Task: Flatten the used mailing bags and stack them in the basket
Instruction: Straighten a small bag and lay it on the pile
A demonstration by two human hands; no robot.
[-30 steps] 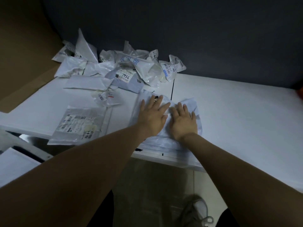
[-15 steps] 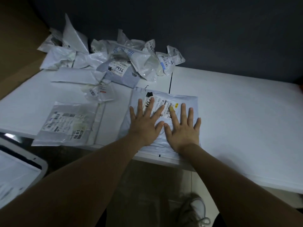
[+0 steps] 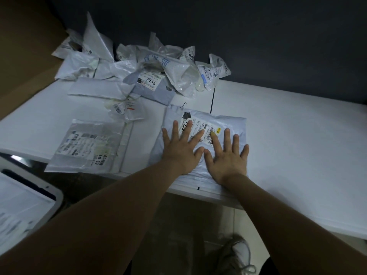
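Both hands lie palm-down, side by side, on one grey mailing bag (image 3: 230, 126) at the near edge of the white table (image 3: 297, 135). The left hand (image 3: 179, 149) and the right hand (image 3: 226, 155) have their fingers spread apart and pressed flat; nothing is gripped. The fingertips of both hands rest on or beside the bag's shipping label (image 3: 200, 130). This bag looks nearly flat, so the pressing step appears close to complete; moving it to the basket is not yet done.

Left of the left hand, a clear flattened bag (image 3: 85, 145) lies on the table and overhangs the near edge. Beyond the fingertips, against the dark wall, a pile of crumpled bags (image 3: 158, 70) remains to be processed.

The white basket (image 3: 57, 197) stands low, well to the left of the left forearm. It appears to hold at least one flat bag already. By this evidence the task is at an early to middle stage.
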